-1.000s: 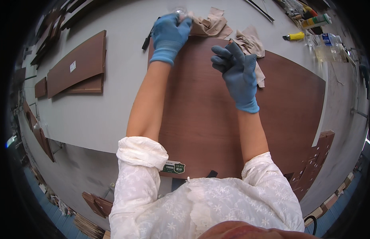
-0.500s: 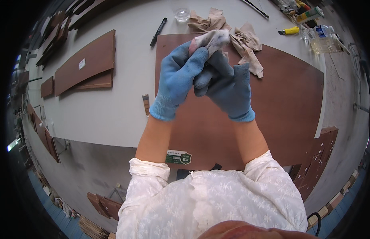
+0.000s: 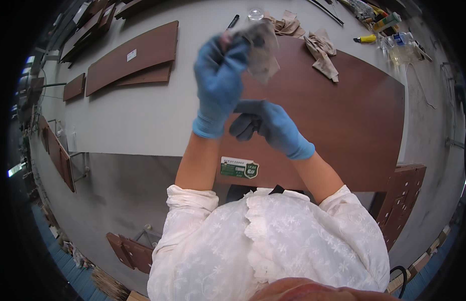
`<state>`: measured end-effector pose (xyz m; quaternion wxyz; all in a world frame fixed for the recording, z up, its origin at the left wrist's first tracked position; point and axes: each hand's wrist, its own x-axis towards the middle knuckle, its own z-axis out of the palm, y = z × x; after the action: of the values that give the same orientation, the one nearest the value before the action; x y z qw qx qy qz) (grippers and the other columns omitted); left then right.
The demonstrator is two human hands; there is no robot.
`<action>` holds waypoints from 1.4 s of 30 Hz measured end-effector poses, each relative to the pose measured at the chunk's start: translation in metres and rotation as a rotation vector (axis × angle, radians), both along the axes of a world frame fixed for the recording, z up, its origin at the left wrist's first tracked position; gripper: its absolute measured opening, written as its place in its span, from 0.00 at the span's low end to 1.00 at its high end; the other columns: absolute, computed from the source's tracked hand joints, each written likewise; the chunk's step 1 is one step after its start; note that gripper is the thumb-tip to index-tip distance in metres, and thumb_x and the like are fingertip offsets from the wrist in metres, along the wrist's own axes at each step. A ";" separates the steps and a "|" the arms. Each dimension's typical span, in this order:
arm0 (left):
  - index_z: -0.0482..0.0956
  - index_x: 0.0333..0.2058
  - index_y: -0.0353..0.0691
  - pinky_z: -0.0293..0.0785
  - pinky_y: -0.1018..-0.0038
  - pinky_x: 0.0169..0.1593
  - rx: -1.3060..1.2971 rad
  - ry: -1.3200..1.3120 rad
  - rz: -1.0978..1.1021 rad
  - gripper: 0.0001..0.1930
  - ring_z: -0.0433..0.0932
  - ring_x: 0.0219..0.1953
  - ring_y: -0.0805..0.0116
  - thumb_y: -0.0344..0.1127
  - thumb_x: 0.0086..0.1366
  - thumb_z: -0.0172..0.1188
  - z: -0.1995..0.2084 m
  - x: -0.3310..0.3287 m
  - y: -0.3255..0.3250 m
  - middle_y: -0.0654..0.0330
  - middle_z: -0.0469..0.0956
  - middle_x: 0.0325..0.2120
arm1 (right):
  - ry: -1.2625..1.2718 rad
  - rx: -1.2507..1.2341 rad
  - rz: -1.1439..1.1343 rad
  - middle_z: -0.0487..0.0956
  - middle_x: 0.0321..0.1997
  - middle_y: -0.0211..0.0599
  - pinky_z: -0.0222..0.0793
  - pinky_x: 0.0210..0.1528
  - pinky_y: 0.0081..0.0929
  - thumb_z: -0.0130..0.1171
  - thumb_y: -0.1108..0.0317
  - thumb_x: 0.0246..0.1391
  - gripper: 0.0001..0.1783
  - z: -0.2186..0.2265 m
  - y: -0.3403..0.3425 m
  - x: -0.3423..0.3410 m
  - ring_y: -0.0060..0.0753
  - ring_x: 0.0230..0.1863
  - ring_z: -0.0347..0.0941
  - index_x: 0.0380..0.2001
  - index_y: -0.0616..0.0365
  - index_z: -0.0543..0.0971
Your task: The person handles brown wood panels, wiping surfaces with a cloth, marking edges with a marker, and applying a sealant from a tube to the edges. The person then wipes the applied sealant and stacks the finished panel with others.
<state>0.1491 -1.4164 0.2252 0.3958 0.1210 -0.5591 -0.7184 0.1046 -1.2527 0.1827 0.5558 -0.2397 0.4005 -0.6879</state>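
Note:
My left hand (image 3: 220,83), in a blue glove, is closed on a stained, pale cloth (image 3: 263,52). The cloth hangs to the right of the fist, blurred by motion, above the far left part of a large reddish-brown board (image 3: 338,125). Lower and to the right, my right hand (image 3: 273,125) wears a blue glove with darkened fingers. Its forefinger points left, apart from the thumb and the bent fingers, and nothing shows between them. Near the board's front edge is a green and white sticker (image 3: 239,167).
Two crumpled beige cloths (image 3: 321,52) lie at the board's far edge, near a clear glass (image 3: 255,14) and black marker (image 3: 233,21). A yellow cutter (image 3: 365,38) and clear bottle (image 3: 399,54) lie far right. More brown panels (image 3: 132,57) rest at left.
Both hands were together on the bunched cloth. The right hand has let go and moved down. The left hand now carries the cloth, which hangs more spread out. The whole view has shifted slightly.

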 end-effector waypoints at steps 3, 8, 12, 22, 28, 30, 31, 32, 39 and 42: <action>0.85 0.47 0.39 0.75 0.78 0.46 0.056 0.075 0.051 0.09 0.80 0.42 0.80 0.36 0.74 0.63 0.014 0.032 -0.018 0.66 0.85 0.41 | -0.393 -0.306 -0.111 0.85 0.39 0.45 0.76 0.44 0.31 0.37 0.31 0.73 0.46 0.000 0.003 0.019 0.37 0.35 0.80 0.68 0.65 0.72; 0.83 0.50 0.39 0.77 0.75 0.49 0.184 0.071 0.065 0.12 0.83 0.46 0.73 0.37 0.73 0.64 0.007 0.092 -0.027 0.61 0.86 0.45 | -0.473 -0.336 -0.005 0.83 0.35 0.42 0.74 0.42 0.31 0.34 0.27 0.70 0.49 0.008 0.005 0.038 0.36 0.31 0.76 0.69 0.63 0.71; 0.82 0.52 0.37 0.77 0.71 0.51 0.291 -0.027 0.133 0.12 0.83 0.46 0.71 0.35 0.75 0.59 -0.014 0.124 -0.016 0.58 0.86 0.45 | -0.530 -0.358 0.011 0.82 0.34 0.41 0.73 0.42 0.31 0.34 0.26 0.70 0.50 0.020 0.002 0.054 0.35 0.31 0.75 0.69 0.63 0.71; 0.77 0.57 0.35 0.77 0.73 0.54 -0.566 -0.283 0.044 0.16 0.82 0.50 0.67 0.23 0.72 0.55 -0.039 0.145 0.045 0.51 0.83 0.52 | 0.318 0.261 -0.270 0.85 0.42 0.40 0.78 0.41 0.25 0.59 0.63 0.70 0.20 0.006 -0.007 0.088 0.25 0.39 0.80 0.59 0.65 0.78; 0.77 0.60 0.29 0.77 0.70 0.58 -0.010 -0.504 0.006 0.21 0.81 0.55 0.61 0.26 0.69 0.59 -0.093 0.198 0.070 0.49 0.78 0.60 | 0.232 0.306 -0.276 0.86 0.39 0.34 0.81 0.41 0.25 0.61 0.68 0.67 0.14 -0.054 0.011 0.017 0.24 0.38 0.83 0.51 0.66 0.83; 0.79 0.57 0.29 0.80 0.69 0.52 -0.053 -0.620 0.162 0.20 0.83 0.51 0.62 0.26 0.66 0.61 -0.126 0.199 0.055 0.49 0.79 0.58 | 0.406 0.347 -0.400 0.86 0.45 0.36 0.81 0.46 0.25 0.62 0.68 0.67 0.16 -0.069 0.002 -0.040 0.24 0.42 0.83 0.53 0.65 0.83; 0.79 0.56 0.29 0.80 0.68 0.52 -0.148 -0.688 0.239 0.20 0.82 0.51 0.59 0.29 0.66 0.62 -0.142 0.197 0.045 0.48 0.79 0.57 | 0.456 0.233 -0.516 0.85 0.50 0.38 0.80 0.49 0.27 0.65 0.64 0.65 0.20 -0.075 -0.010 -0.071 0.26 0.46 0.83 0.55 0.65 0.82; 0.80 0.55 0.29 0.79 0.66 0.53 -0.244 -0.754 0.314 0.21 0.82 0.51 0.57 0.31 0.65 0.64 -0.157 0.192 0.032 0.47 0.79 0.57 | 0.481 0.182 -0.647 0.84 0.54 0.40 0.79 0.52 0.29 0.67 0.60 0.63 0.25 -0.081 -0.019 -0.098 0.28 0.49 0.82 0.58 0.66 0.80; 0.80 0.57 0.33 0.77 0.55 0.55 -0.940 -1.140 0.647 0.31 0.82 0.42 0.47 0.49 0.61 0.70 -0.225 0.128 -0.021 0.45 0.83 0.47 | 1.504 0.453 -0.685 0.77 0.65 0.56 0.72 0.64 0.45 0.71 0.48 0.53 0.41 -0.184 -0.032 -0.098 0.56 0.63 0.76 0.63 0.65 0.75; 0.80 0.58 0.36 0.78 0.52 0.52 -1.014 -1.273 0.540 0.28 0.82 0.41 0.45 0.46 0.63 0.68 -0.239 0.117 -0.027 0.46 0.84 0.45 | 1.862 0.542 -0.668 0.76 0.66 0.49 0.64 0.70 0.50 0.65 0.50 0.56 0.29 -0.215 -0.020 -0.070 0.55 0.68 0.70 0.56 0.57 0.78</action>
<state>0.2666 -1.4436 -0.0142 0.1702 0.4387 -0.8804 -0.0580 0.0345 -1.2724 -0.0323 -0.1600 -0.4212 0.8613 -0.2348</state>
